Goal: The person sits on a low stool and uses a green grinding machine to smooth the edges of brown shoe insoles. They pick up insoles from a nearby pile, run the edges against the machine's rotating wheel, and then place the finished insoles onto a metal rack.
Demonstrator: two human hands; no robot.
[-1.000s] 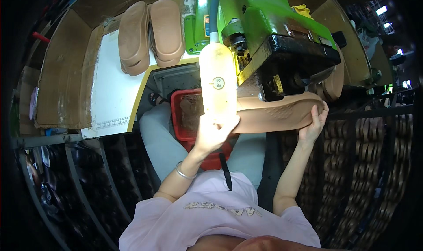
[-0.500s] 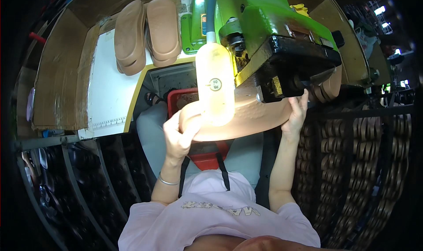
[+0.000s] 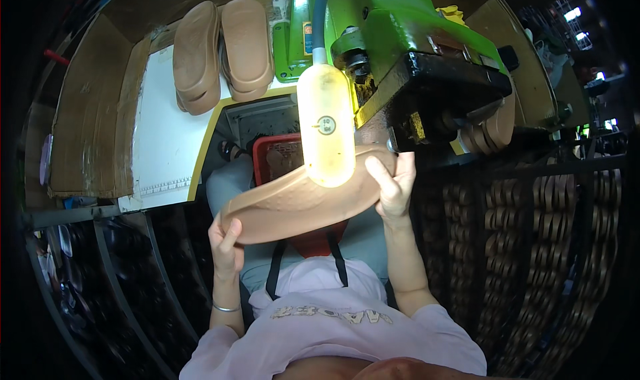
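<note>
Between my two hands I hold a tan shoe sole (image 3: 300,210) on its side, above my lap. My left hand (image 3: 227,245) grips its left end, thumb on the near face. At the raised right end, my right hand (image 3: 395,185) is closed round the rim. A lit oval lamp (image 3: 325,123) hangs in front of the sole and hides part of its upper edge. Just beyond my right hand stands the black head (image 3: 453,90) of a green machine (image 3: 417,20); the sole is at its near side, and I cannot tell whether they touch.
Tan soles (image 3: 248,50) lie stacked in pairs on the white tabletop (image 3: 160,140), walled by cardboard (image 3: 90,127). More soles (image 3: 497,130) sit right of the machine head. A red basket (image 3: 263,163) is below. Racks of soles (image 3: 507,247) stand at my right, dark racks (image 3: 127,273) at my left.
The sole has come away from under the machine head, moving left and toward me, its left end tilting lower. Both hands moved with it, keeping their hold.
</note>
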